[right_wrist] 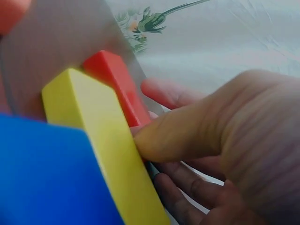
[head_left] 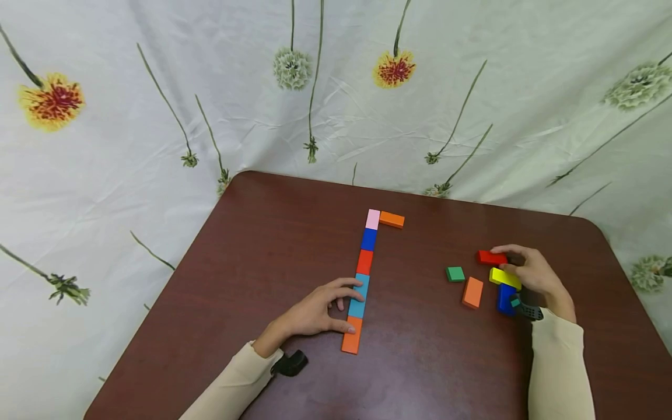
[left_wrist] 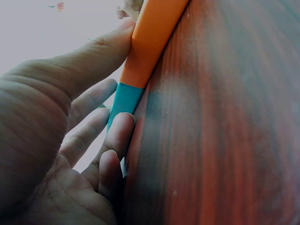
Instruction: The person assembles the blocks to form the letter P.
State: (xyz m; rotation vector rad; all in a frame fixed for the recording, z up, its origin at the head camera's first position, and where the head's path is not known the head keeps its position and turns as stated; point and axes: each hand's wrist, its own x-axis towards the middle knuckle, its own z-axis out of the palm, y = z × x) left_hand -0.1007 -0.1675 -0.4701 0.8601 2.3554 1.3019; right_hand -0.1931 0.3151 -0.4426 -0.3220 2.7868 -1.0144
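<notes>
The tabletop bears a straight, multicoloured block row: left hand touching it, fingers spread; right hand, pinch indiscernible.

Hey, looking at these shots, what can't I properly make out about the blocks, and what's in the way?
- Head view: whether the light blue stretch is one block or two; the left hand reaches across it.
- Head view: part of the blue block, covered by the wrist device.
- Right wrist view: the red block's nearer end, behind the right hand.
- Left wrist view: the orange block's upper end, cut off by the top edge.
</notes>
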